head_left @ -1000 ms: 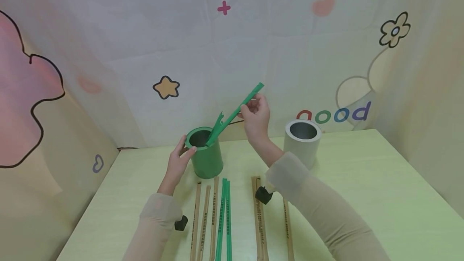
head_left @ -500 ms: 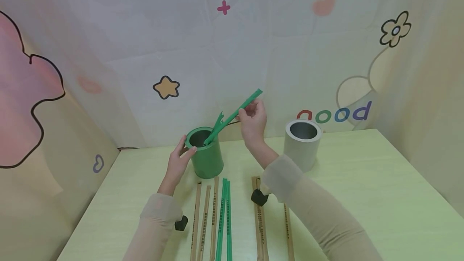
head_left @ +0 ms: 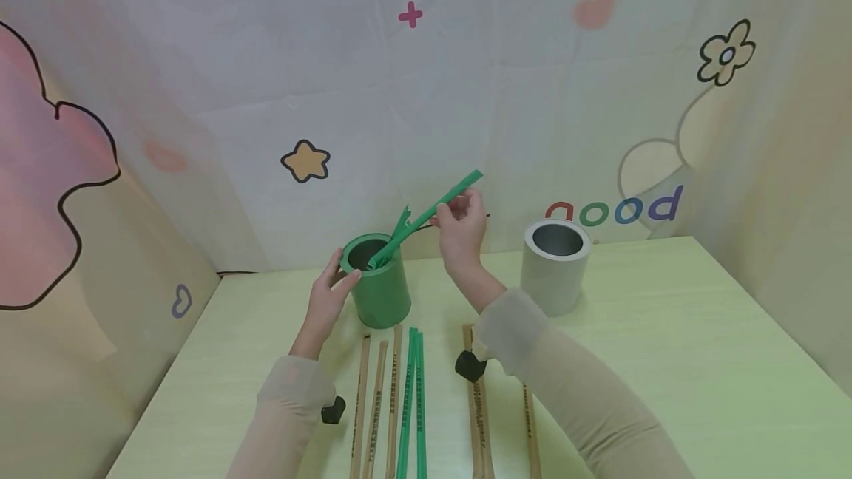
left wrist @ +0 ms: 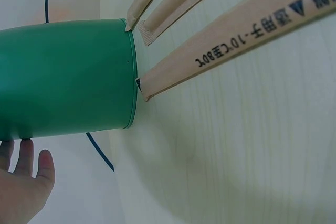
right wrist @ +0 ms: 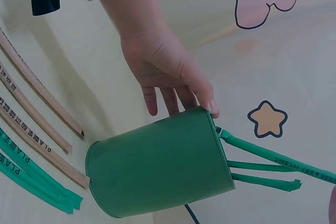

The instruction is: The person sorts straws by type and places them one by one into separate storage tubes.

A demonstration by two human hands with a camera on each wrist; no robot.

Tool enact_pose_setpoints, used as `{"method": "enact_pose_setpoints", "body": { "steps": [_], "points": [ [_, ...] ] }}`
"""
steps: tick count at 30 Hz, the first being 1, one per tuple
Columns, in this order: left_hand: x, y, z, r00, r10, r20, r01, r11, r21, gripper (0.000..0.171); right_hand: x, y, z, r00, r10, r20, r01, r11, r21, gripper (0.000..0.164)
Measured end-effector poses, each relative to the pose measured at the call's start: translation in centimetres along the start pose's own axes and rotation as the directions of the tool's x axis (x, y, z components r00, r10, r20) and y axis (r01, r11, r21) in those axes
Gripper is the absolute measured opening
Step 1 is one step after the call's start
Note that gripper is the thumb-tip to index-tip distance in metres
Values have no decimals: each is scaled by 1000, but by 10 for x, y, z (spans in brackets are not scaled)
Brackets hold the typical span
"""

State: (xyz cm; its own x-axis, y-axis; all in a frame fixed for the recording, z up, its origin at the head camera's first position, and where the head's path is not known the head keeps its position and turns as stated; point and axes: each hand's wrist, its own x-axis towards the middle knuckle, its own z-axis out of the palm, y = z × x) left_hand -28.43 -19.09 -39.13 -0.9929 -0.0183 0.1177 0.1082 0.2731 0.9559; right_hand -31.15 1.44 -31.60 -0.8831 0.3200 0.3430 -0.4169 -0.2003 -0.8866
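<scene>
A green cup (head_left: 382,301) stands upright at the back left of the table. My left hand (head_left: 328,301) holds it by its left side, thumb on the near rim and fingers along the wall. My right hand (head_left: 462,235) pinches a green wrapped straw (head_left: 433,214) near its upper end. That straw slants down to the left, its lower end at the cup's mouth. Two more green straws (right wrist: 268,182) stick out of the cup in the right wrist view. The right hand is mostly outside its own wrist view.
A white cup (head_left: 555,283) stands at the back right. Several brown wrapped straws (head_left: 360,405) and two green straws (head_left: 420,405) lie in front of the green cup. More brown straws (head_left: 530,435) lie under the right forearm. A printed cloth (head_left: 466,94) hangs behind the table.
My right hand has moved a little down and left. The straw it holds lies flatter, and its lower end has shifted left across the green cup's mouth. The left hand stays put.
</scene>
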Motion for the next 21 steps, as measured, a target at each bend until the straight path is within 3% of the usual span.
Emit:
{"method": "enact_pose_setpoints", "body": {
  "steps": [7,21],
  "points": [
    [0,-2,0,1000,8,2,-8,1000,-5,64,0,1,0,999,18,-33,-17,1000,25,19],
    [1,-3,0,1000,4,-7,-4,1000,-1,64,-9,22,2,999,38,20,-36,995,-88,13]
  ]
}}
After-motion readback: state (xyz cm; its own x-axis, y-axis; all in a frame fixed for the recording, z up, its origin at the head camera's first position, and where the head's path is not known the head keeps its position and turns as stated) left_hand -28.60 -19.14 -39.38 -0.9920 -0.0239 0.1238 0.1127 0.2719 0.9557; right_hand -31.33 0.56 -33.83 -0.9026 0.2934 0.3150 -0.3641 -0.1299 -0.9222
